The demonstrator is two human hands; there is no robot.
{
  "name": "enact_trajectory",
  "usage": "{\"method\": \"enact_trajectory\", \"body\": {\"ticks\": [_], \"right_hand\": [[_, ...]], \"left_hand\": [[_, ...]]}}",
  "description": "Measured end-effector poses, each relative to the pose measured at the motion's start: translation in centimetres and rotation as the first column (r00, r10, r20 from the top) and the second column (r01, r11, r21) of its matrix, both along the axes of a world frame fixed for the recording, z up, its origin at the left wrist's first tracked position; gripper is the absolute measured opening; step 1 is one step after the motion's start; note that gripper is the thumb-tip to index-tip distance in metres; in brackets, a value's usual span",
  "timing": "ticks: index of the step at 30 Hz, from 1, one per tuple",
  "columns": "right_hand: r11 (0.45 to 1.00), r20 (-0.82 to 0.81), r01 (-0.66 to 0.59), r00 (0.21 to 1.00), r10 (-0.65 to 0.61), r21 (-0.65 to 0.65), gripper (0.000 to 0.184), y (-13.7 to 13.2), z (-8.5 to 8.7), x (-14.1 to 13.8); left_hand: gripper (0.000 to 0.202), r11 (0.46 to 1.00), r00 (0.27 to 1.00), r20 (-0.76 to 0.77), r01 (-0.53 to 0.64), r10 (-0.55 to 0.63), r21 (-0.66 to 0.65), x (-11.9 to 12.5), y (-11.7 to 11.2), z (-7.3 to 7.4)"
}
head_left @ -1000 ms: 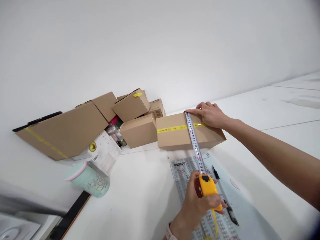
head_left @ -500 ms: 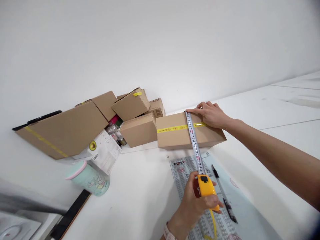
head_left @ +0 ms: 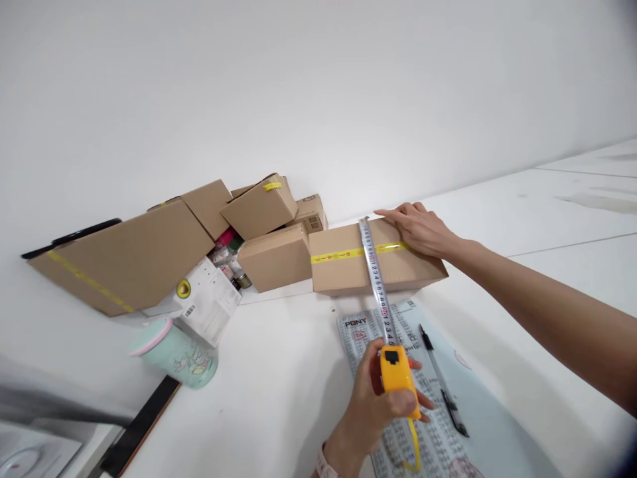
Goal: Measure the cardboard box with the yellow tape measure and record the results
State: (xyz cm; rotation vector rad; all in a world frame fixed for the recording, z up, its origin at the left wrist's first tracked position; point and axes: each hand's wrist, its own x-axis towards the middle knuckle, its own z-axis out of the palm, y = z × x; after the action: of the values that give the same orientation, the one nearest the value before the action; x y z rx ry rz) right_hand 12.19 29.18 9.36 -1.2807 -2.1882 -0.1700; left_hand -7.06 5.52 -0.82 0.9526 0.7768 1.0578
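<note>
A yellow tape measure [head_left: 401, 378] is gripped in my left hand [head_left: 361, 411], its thumb on top of the case. From it the silver blade [head_left: 374, 272] runs out across a taped cardboard box [head_left: 338, 275], its hooked tip near the box's far edge. My right hand [head_left: 423, 229] rests on the right part of the box, index finger stretched out toward the blade's tip but apart from it. Below the tape measure lies a printed plastic mailer bag [head_left: 358, 338], with a black-and-clear pen [head_left: 440, 375] on it, right of my left hand.
Several cardboard boxes [head_left: 119, 259] are piled against the wall at the left. Before them are a white carton [head_left: 206, 302] with an avocado picture and a mint-green cup [head_left: 182, 355] with a pink rim. All stand on a white table [head_left: 269, 372].
The tape measure and its blade have shifted left in my left hand. The blade's tip has come away from my right index finger, which previously pressed it at the box's far edge.
</note>
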Motion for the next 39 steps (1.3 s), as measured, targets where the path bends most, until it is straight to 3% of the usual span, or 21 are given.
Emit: {"method": "enact_trajectory", "body": {"ticks": [3,6,10,14,16,18,20,21,24,26,29,32,36,39], "right_hand": [[0.998,-0.089,0.063,0.994,-0.061,0.018,0.055,-1.8,-0.3,-0.5],[0.990,-0.130,0.065,0.990,-0.049,0.126,0.053,-3.9,-1.3,-0.7],[0.955,-0.160,-0.013,0.985,0.063,0.295,0.045,-6.0,-4.5,-0.1],[0.951,-0.095,-0.136,0.981,0.168,0.276,0.039,-7.0,-8.3,0.7],[0.959,-0.110,-0.143,0.979,0.174,0.246,0.036,-7.6,-9.1,0.8],[0.974,-0.241,-0.068,0.963,0.121,0.215,0.033,-8.5,-8.9,0.5],[0.994,-0.480,0.014,0.876,0.038,0.106,0.034,-9.4,-7.9,0.4],[1.000,-0.611,0.017,0.791,0.000,0.021,0.036,-9.8,-7.2,0.4],[0.971,-0.847,-0.136,0.521,-0.101,-0.199,0.045,-10.5,-5.2,1.2],[0.938,-0.874,-0.230,0.470,-0.125,-0.258,0.043,-10.7,-4.4,2.2],[0.922,-0.876,-0.271,0.466,-0.125,-0.275,0.034,-11.5,-4.3,3.3],[0.913,-0.855,-0.292,0.508,-0.104,-0.284,0.029,-14.0,-5.6,2.9],[0.873,-0.800,-0.368,0.598,-0.042,-0.321,0.026,-19.1,-8.4,0.3],[0.825,-0.737,-0.420,0.676,0.006,-0.379,0.030,-20.5,-10.0,-0.8]], "left_hand": [[0.082,0.987,0.995,0.019,-0.104,0.103,0.123,-1.3,-0.8,0.8],[0.076,0.955,0.977,-0.012,-0.208,0.215,0.210,-3.1,-1.6,1.6],[0.074,0.939,0.953,-0.068,-0.275,0.294,0.205,-4.7,-2.5,1.6],[0.070,0.951,0.951,-0.120,-0.266,0.286,0.158,-4.7,-3.2,0.6],[0.070,0.966,0.962,-0.129,-0.225,0.241,0.126,-4.4,-3.5,-0.1],[0.078,0.985,0.977,-0.133,-0.155,0.164,0.077,-4.2,-3.7,-0.8],[0.086,0.999,0.985,-0.164,-0.051,0.051,0.004,-4.1,-4.2,-1.5],[0.088,0.999,0.981,-0.194,-0.002,-0.005,-0.036,-4.1,-4.5,-1.8],[0.088,0.987,0.944,-0.312,0.061,-0.105,-0.149,-3.8,-5.4,-2.2],[0.089,0.981,0.927,-0.355,0.061,-0.123,-0.182,-3.4,-5.8,-2.1],[0.095,0.973,0.918,-0.360,0.093,-0.166,-0.212,-2.6,-5.6,-1.4],[0.114,0.980,0.915,-0.383,0.059,-0.130,-0.192,-2.0,-4.9,-0.5],[0.114,1.000,0.887,-0.462,-0.011,0.014,0.009,-1.8,-4.5,0.3],[0.102,0.983,0.862,-0.484,-0.077,0.150,0.168,-2.2,-4.6,1.7]]}}
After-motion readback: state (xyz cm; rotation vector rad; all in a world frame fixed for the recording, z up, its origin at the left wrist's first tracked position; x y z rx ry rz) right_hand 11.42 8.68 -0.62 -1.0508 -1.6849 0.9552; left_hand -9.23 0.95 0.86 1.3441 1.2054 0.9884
